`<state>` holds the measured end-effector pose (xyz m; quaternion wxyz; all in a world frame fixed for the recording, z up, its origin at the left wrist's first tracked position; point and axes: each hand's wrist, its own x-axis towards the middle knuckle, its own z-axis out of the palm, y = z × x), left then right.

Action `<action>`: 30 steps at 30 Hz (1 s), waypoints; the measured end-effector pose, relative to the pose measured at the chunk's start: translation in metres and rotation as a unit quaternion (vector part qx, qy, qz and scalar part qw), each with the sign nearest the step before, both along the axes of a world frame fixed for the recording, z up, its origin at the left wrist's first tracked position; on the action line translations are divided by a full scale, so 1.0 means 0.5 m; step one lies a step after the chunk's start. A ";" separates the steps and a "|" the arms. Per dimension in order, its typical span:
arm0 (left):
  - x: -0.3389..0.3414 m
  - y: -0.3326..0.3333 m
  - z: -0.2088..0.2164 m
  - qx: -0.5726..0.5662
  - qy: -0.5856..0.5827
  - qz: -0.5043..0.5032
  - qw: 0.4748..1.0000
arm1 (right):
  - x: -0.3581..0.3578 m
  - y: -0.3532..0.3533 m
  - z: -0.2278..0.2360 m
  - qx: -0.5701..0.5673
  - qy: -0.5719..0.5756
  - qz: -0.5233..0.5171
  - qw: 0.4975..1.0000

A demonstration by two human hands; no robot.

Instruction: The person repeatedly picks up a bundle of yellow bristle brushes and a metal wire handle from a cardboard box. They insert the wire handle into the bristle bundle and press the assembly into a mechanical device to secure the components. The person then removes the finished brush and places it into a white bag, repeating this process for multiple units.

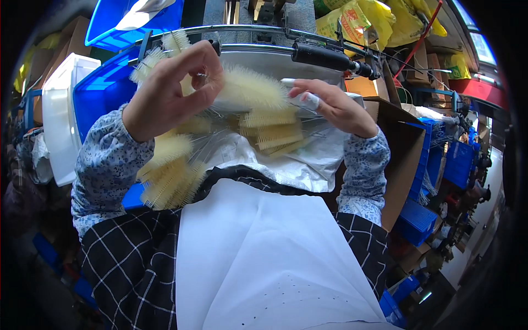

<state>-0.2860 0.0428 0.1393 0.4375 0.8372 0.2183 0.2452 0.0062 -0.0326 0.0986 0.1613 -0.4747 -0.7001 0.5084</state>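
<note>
My left hand is closed in a pinch, thumb and forefinger curled into a ring. From it a pale, fluffy bristle brush stretches sideways toward the right; its near end is hidden behind my fingers. At the brush's other end my right hand has its fingers held out and apart, with white tape on the fingertips. Whether it touches the bristles I cannot tell. Beneath lies a pile of cream brushes with thin wire stems, on a white plastic sheet. More brushes are heaped below my left wrist.
Metal rods with a black roller cross beyond my hands. Blue bins and a white tub stand at left. An open cardboard box is at right, with yellow sacks behind. White paper covers my lap.
</note>
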 end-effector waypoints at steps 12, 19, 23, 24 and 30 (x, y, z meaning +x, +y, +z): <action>-0.139 -0.120 0.046 0.108 0.440 0.022 0.891 | 0.071 0.176 -0.161 0.439 -0.347 -0.327 0.762; -0.178 -0.163 -0.018 0.109 0.409 0.045 0.905 | 0.087 0.229 -0.193 0.386 -0.404 -0.316 0.767; -0.175 -0.154 -0.020 0.084 0.370 0.041 0.924 | 0.088 0.231 -0.191 0.390 -0.399 -0.306 0.772; -0.177 -0.152 -0.020 0.078 0.363 0.041 0.928 | 0.089 0.232 -0.191 0.394 -0.393 -0.301 0.774; -0.170 -0.139 0.012 0.037 0.310 0.065 0.948 | 0.082 0.231 -0.180 0.399 -0.397 -0.293 0.773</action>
